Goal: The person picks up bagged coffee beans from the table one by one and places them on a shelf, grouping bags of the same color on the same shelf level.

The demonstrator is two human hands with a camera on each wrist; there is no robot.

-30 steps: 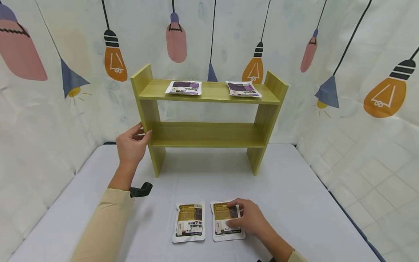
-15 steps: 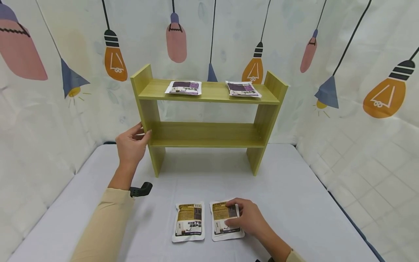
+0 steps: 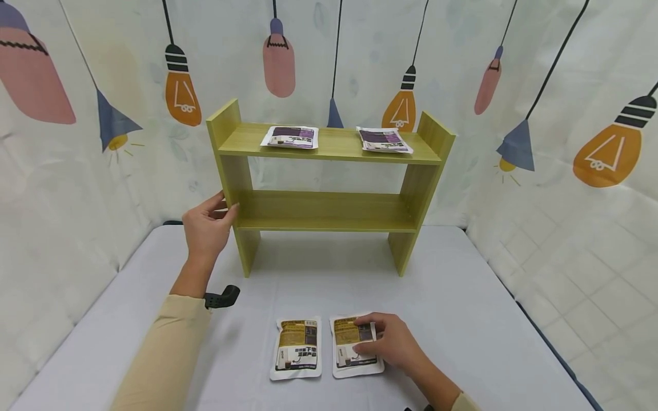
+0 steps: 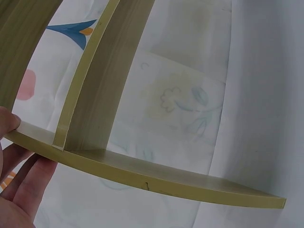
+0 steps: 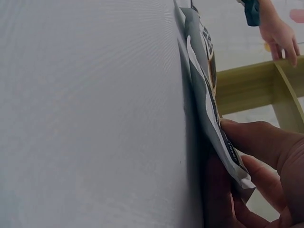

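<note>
Tabletop [image 3: 319,297]: it is covered in plain white and meets pale walls [image 3: 216,68] at the back.
Walls: they carry printed hanging lamps [image 3: 183,100] in orange, pink and blue; on the right there are also faint squares.
Shelf [image 3: 324,210]: it is yellow-green, with two levels, and stands at the rear of the tabletop; two purple pouches [image 3: 291,137] lie on its top level, apart from each other.
Right brown pouch [image 3: 344,345]: it is at the front of the tabletop, just beside the left brown pouch [image 3: 298,349].
Right hand [image 3: 396,342]: its fingers and thumb are nearly closed, and they pinch the right brown pouch by its right side.
Left hand [image 3: 205,228]: its fingers and thumb grip the left side panel [image 3: 237,177] of the shelf.
Left wrist view: it shows a small dark mark [image 4: 147,185] on the panel's front edge, which the head view does not make clear.
Right wrist view: only here one sees fingers underneath the pouch's edge, with the thumb on the printed face.
Right edge [image 3: 545,337]: it runs well apart from the right hand.
Open room: a narrow gap separates the brown pouches; a wider white stretch lies between them and the shelf.
</note>
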